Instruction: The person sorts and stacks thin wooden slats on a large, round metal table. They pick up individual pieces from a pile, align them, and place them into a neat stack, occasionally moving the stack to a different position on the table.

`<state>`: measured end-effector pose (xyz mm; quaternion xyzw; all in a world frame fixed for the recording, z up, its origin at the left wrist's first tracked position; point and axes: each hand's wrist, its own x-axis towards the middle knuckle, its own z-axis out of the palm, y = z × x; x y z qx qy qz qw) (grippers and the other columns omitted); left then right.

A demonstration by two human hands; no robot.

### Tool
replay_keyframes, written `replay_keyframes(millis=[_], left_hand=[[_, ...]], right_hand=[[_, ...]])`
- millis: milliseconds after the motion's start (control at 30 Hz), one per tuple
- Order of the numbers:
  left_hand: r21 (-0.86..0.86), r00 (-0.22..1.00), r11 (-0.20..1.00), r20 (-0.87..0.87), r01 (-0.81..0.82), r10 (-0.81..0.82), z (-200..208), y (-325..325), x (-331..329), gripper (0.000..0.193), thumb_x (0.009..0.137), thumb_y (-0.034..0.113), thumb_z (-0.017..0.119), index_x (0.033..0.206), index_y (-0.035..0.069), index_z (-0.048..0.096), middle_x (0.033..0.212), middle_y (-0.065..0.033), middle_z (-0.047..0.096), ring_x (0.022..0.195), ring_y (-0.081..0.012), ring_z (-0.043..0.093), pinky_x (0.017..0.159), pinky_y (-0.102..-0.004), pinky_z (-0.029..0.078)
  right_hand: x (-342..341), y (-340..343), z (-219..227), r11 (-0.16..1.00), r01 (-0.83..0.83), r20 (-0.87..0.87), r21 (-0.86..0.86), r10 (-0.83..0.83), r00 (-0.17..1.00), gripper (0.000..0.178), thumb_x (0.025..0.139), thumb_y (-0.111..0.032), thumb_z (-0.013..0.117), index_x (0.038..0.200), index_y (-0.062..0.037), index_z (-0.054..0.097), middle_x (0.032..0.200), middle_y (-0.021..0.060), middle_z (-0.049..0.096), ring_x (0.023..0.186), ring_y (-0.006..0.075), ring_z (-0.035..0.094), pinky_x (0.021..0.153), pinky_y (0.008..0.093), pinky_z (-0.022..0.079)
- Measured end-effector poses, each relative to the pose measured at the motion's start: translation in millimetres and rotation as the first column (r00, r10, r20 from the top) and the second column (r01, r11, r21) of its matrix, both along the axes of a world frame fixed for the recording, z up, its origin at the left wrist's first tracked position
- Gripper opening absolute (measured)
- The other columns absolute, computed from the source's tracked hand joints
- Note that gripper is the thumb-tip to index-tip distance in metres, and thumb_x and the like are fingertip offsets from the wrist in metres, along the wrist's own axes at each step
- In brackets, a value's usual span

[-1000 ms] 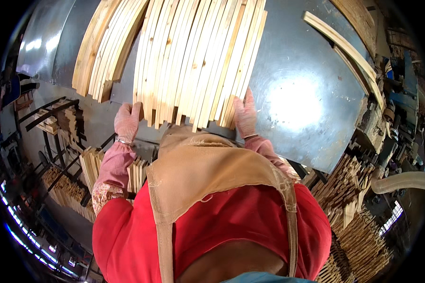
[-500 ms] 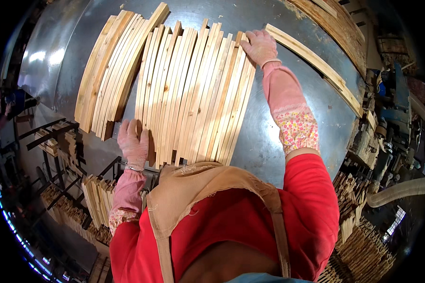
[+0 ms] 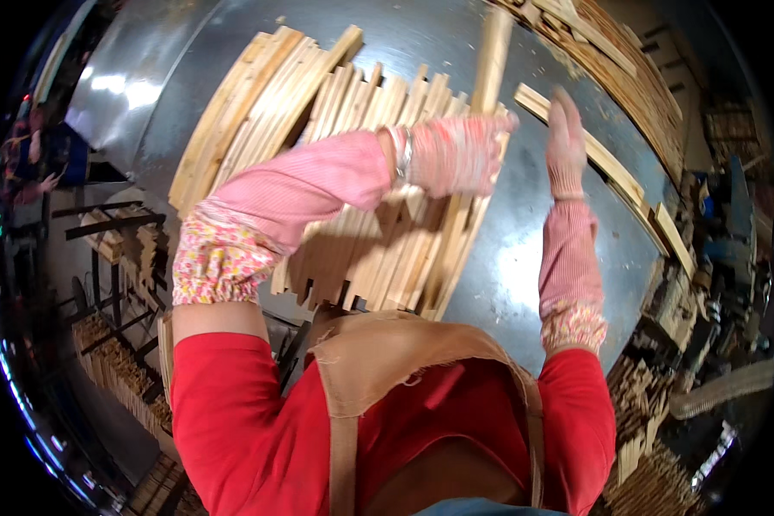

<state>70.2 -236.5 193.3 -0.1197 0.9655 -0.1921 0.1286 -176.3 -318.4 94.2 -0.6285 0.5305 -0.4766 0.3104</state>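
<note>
A ribbed hose (image 3: pixel 727 389) and stacked wood (image 3: pixel 658 482) lie right, a black metal frame (image 3: pixel 116 226) left.

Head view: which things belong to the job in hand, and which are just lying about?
Likely in the job:
Row of wooden strips, under the left hand
Metal table beneath

Likely just lying about:
Corrugated hose, right
Stacked wood, lower right

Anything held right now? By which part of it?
Left hand seems to grip the board jutting past the row, short of its far end; exact contact is hidden. Right hand is open, holding nothing.
</note>
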Motion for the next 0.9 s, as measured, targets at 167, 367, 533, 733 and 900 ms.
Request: replay_keyframes(millis=[167,367,533,733,900], left_hand=[[0.451,0.366,0.556,-0.443,-0.698,0.818,1.9,-7.5,139.2,0.03,0.099,0.039,0.066,0.115,0.015,0.076,0.1,-0.0108,0.075,0.101,-0.031,0.073,0.102,-0.0454,0.052],[0.604,-0.547,-0.287,-0.304,-0.744,0.78,-129.5,61.1,323.7,0.055,0.1,0.046,0.052,0.141,0.013,0.07,0.121,-0.0235,0.074,0.121,-0.0415,0.069,0.105,-0.0499,0.053],[0.564,-0.369,-0.086,-0.411,-0.821,0.834,-134.6,81.4,277.7,0.055,0.099,0.042,0.056,0.139,0.006,0.068,0.121,-0.0261,0.073,0.12,-0.0434,0.069,0.105,-0.0505,0.053],[0.831,-0.354,-0.278,0.106,-0.482,0.929,-169.4,116.8,200.7,0.081,0.095,0.058,0.063,0.151,0.0,0.056,0.151,-0.0293,0.058,0.138,-0.0432,0.058,0.117,-0.0469,0.046],[0.973,-0.392,-0.111,0.024,-0.201,0.92,-216.1,89.2,204.7,0.1,0.09,0.05,0.071,0.163,-0.008,0.036,0.168,-0.0302,0.04,0.153,-0.0411,0.043,0.127,-0.0414,0.033]], right_hand=[[-87.5,94.2,-176.4,0.901,0.08,-0.322,0.426,0.068,0.944,0.061,0.112,-0.058,0.045,0.109,-0.0045,0.074,0.1,0.0143,0.072,0.096,0.0274,0.066,0.092,0.0402,0.051],[-23.5,124.4,-190.0,0.783,0.058,-0.22,0.619,0.101,0.97,0.089,0.106,-0.071,0.047,0.156,0.0033,0.053,0.15,0.0246,0.063,0.143,0.0355,0.057,0.121,0.0373,0.039],[-14.9,111.9,-143.7,0.732,0.072,-0.231,0.677,0.118,0.966,0.094,0.105,-0.072,0.048,0.154,0.0084,0.053,0.15,0.0276,0.063,0.143,0.0386,0.057,0.12,0.0387,0.04],[-2.6,76.7,-139.6,0.74,0.133,-0.414,0.659,0.209,0.886,0.084,0.105,-0.07,0.048,0.153,-0.0027,0.057,0.142,0.0305,0.066,0.135,0.048,0.06,0.114,0.0472,0.045],[39.7,66.1,-116.3,0.833,0.021,-0.411,0.553,0.251,0.876,0.072,0.102,-0.05,0.065,0.15,0.0032,0.056,0.132,0.0291,0.069,0.124,0.0429,0.067,0.111,0.0457,0.048]])
